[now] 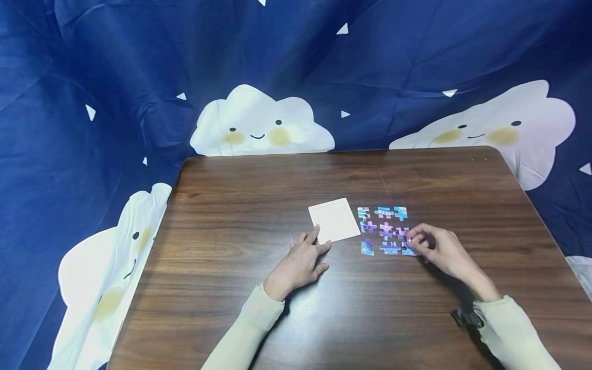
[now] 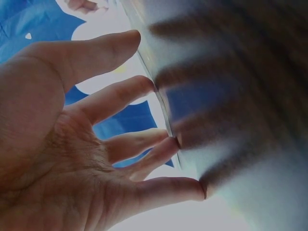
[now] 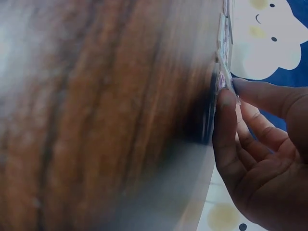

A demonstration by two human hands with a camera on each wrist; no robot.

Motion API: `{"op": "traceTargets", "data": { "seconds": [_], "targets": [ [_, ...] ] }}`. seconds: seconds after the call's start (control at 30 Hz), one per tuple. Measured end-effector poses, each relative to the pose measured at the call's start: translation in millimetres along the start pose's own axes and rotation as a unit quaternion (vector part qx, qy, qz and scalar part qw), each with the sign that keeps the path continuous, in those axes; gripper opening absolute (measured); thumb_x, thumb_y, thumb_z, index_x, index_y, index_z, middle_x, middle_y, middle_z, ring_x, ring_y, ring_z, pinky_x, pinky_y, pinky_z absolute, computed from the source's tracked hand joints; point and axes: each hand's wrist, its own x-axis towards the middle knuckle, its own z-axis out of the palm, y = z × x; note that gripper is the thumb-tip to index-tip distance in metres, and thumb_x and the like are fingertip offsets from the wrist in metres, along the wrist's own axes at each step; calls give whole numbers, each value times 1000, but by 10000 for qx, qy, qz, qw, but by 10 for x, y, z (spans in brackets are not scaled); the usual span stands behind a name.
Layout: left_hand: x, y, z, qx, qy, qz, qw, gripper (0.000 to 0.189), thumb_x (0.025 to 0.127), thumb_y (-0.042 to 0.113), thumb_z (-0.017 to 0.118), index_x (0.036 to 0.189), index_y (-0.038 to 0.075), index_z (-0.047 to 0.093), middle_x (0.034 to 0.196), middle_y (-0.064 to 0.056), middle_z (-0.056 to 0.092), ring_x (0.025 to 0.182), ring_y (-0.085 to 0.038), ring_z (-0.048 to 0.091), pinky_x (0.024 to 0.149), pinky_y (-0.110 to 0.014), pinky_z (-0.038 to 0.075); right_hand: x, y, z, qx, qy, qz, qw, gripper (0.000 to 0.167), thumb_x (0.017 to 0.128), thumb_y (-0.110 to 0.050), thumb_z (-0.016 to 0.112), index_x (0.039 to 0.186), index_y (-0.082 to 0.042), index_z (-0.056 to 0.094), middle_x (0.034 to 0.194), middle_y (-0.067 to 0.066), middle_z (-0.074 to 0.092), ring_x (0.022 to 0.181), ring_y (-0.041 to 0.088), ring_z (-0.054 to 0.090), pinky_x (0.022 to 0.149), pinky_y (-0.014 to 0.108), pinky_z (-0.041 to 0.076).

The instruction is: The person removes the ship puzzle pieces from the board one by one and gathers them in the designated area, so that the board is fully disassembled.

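Note:
My left hand (image 1: 300, 263) has its fingers spread, with the fingertips at the near edge of a white square board (image 1: 334, 220). In the left wrist view the fingers are loosely extended and several tips meet the tabletop. My right hand (image 1: 441, 251) pinches a thin jigsaw piece (image 3: 231, 82) between thumb and index finger at the right side of the puzzle group. Several blue, pink and purple jigsaw pieces (image 1: 386, 229) lie in spaced rows to the right of the board. The right fingers partly cover the pieces at that side.
The brown wooden table (image 1: 231, 205) has rounded far corners. A dark blue curtain (image 1: 370, 61) with smiling white clouds hangs behind it and along the left side. A dark strap (image 1: 467, 317) is at my right cuff.

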Motion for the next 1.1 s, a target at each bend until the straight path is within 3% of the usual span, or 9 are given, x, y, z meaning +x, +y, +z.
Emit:
{"op": "traceTargets", "data": {
  "seconds": [0.2, 0.53, 0.8, 1.1],
  "targets": [
    [-5, -5, 4, -64, -35, -41, 10000, 54, 99, 31, 72, 149, 16, 59, 171, -22, 28, 139, -40, 49, 110, -77, 39, 9, 33, 22, -289, 131, -99, 9994, 16, 92, -10, 79, 107, -8, 75, 92, 6, 75, 72, 3, 56, 63, 19, 44],
    [-5, 6, -3, -225, -1, -137, 9997, 53, 98, 30, 72, 148, 16, 61, 171, -21, 29, 142, -41, 48, 110, -77, 38, 9, 49, 31, -335, 323, -262, 9986, 21, 87, -6, 82, 106, -8, 74, 86, 2, 71, 75, 1, 57, 65, 18, 46],
    [4, 0, 24, -292, 2, -156, 9995, 52, 98, 30, 72, 147, 17, 61, 170, -20, 30, 146, -43, 45, 112, -76, 37, -12, 33, 31, -388, 553, -346, 9971, 11, 92, -9, 79, 102, -8, 75, 85, 2, 73, 73, 0, 59, 64, 18, 47],
    [-4, -53, 18, -303, -7, -49, 9995, 56, 97, 31, 74, 149, 17, 58, 167, -23, 31, 148, -42, 43, 112, -73, 40, 8, 5, 49, -246, 712, -532, 9957, 11, 91, -9, 80, 101, -7, 76, 84, 3, 76, 73, -2, 62, 65, 17, 49]
  ]
}}
